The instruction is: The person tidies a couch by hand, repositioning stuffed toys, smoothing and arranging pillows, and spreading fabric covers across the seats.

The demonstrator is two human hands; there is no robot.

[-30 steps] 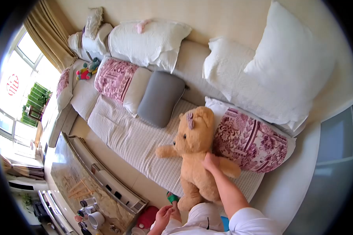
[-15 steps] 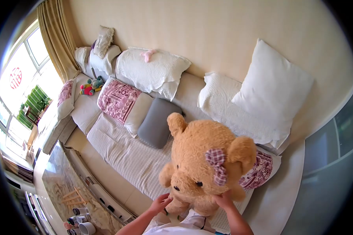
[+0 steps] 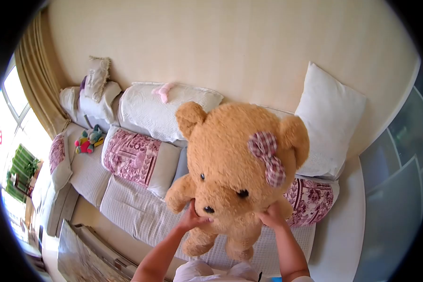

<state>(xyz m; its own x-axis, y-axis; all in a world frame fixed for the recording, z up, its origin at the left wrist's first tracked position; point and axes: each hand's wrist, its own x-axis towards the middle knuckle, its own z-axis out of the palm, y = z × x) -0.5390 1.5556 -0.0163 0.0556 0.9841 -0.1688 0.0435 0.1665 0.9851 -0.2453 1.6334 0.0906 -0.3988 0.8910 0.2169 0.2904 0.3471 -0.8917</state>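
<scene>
A large tan teddy bear [image 3: 235, 160] with a plaid bow by one ear is held upright in front of me, above the sofa seat. My left hand [image 3: 192, 217] grips the bear's side under its arm, the thumb lying across its chest. On the other side my right hand [image 3: 272, 216] holds the bear below its head, near the other arm; its fingertips are partly hidden in the fur. Behind the bear, a grey cushion [image 3: 180, 164] is mostly covered.
The sofa seat [image 3: 136, 207] carries patterned cushions [image 3: 130, 155] and a colourful soft toy [image 3: 88, 140]. A white pillow [image 3: 329, 117] leans on the wall. A pink toy [image 3: 163, 92] lies on the backrest. A marble table [image 3: 80, 254] stands lower left.
The bear has risen off the sofa toward me and turned more upright. My left hand, empty at first, has come to its side. The view has tilted up toward the wall.
</scene>
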